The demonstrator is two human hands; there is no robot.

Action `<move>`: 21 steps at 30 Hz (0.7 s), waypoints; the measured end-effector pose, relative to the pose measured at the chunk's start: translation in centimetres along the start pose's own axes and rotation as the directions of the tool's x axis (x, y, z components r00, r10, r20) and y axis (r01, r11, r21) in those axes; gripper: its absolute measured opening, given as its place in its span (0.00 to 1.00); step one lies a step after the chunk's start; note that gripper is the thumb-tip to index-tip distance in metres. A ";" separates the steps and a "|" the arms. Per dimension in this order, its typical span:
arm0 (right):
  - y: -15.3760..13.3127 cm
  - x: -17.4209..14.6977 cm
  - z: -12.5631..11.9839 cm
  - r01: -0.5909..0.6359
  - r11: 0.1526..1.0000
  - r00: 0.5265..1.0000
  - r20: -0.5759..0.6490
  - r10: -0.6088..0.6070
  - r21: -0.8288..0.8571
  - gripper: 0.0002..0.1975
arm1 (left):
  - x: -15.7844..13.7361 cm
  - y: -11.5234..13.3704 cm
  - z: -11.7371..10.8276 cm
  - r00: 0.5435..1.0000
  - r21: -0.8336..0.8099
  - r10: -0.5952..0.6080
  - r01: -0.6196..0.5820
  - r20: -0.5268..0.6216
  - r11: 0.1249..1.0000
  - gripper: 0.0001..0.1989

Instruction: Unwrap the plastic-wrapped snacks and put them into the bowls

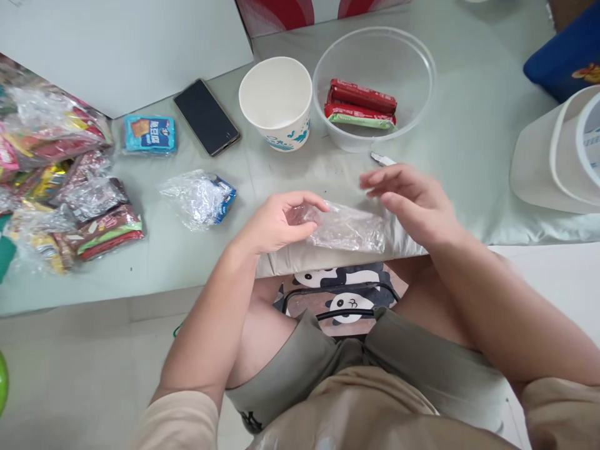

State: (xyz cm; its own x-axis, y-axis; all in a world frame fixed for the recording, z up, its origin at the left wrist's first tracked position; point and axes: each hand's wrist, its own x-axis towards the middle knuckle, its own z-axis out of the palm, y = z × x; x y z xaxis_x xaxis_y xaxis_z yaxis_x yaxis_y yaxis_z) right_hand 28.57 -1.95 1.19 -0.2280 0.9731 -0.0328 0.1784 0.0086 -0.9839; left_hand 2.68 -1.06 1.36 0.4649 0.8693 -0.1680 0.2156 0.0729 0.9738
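Note:
A clear, crinkled plastic bag point(349, 228) lies at the table's front edge between my hands. My left hand point(284, 219) has the bag's left end between its curved fingers and thumb. Over the right end of the bag, my right hand point(412, 203) is raised, its fingers and thumb apart with nothing between them. Just beyond it lies a small white-and-dark tool point(382, 159), partly hidden by the fingers. Two red-wrapped snack bars point(360, 103), one with a green stripe, rest inside a round clear plastic tub point(424, 75).
A white paper tub point(276, 103) stands beside the clear one. Leftward lie a phone point(206, 117), a blue snack packet point(150, 134), crumpled clear wrapping point(192, 199) and a heap of bagged snacks point(84, 194). White containers point(539, 156) stand at right; a white box point(140, 50) is behind.

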 end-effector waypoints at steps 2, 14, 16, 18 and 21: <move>-0.5 0.0 0.1 -0.110 0.993 0.956 0.277 0.094 0.045 0.17 | 0.0 -0.2 0.0 0.997 0.018 0.059 -0.060 0.059 0.998 0.12; -1.5 0.0 1.8 -0.113 0.978 0.871 0.456 0.182 -0.175 0.09 | -1.0 1.0 3.5 0.807 0.576 0.543 -0.336 -0.231 0.745 0.05; -1.3 -0.1 2.0 -0.059 0.991 0.890 0.444 0.107 -0.119 0.08 | -0.8 0.9 4.0 0.886 0.486 0.425 -0.293 -0.186 0.823 0.11; -1.0 -0.2 2.2 0.017 0.998 0.909 0.416 0.009 -0.059 0.07 | -0.4 0.5 4.0 0.949 0.346 0.287 -0.228 -0.130 0.910 0.17; -0.5 -0.2 2.4 0.102 0.993 0.933 0.351 -0.075 -0.057 0.08 | 0.1 0.1 3.7 0.985 0.150 0.152 -0.138 -0.084 0.979 0.21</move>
State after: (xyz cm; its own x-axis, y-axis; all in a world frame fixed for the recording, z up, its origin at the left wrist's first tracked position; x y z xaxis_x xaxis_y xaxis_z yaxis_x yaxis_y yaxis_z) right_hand 26.25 -2.70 1.24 -0.5621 0.8269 -0.0180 0.2089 0.1209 -0.9704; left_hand 5.92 -2.79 0.85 0.4182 0.9083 -0.0050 0.2756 -0.1217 0.9535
